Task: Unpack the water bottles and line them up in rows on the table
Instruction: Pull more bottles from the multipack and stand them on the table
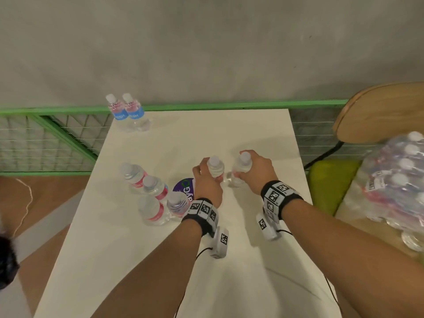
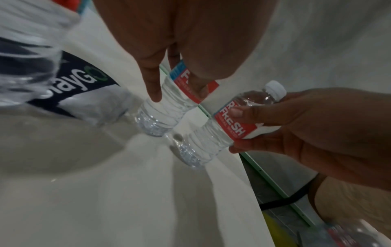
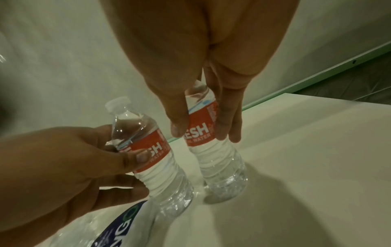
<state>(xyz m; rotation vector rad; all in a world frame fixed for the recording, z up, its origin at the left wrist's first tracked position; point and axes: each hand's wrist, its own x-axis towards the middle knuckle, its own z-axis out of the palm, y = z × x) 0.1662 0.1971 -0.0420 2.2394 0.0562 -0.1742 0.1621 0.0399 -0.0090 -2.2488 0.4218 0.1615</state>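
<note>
On the white table (image 1: 229,260) my left hand (image 1: 210,173) grips a small clear water bottle (image 1: 215,167) with a red label around its middle. My right hand (image 1: 243,168) holds a second such bottle (image 1: 241,166) just to its right. In the left wrist view my thumb and fingers (image 2: 152,80) wrap the left bottle (image 2: 169,103). In the right wrist view the right bottle (image 3: 211,150) stands with its base on the table, and the left bottle (image 3: 152,158) leans slightly. Two bottles (image 1: 125,112) stand at the table's far left corner. Several more (image 1: 151,193) cluster at the left.
A shrink-wrapped pack of bottles (image 1: 394,180) lies on a surface right of the table, next to a wooden chair back (image 1: 378,111) and a green cushion (image 1: 328,180). A purple round sticker (image 1: 183,188) sits by my left hand. A green wire fence (image 1: 57,138) runs behind.
</note>
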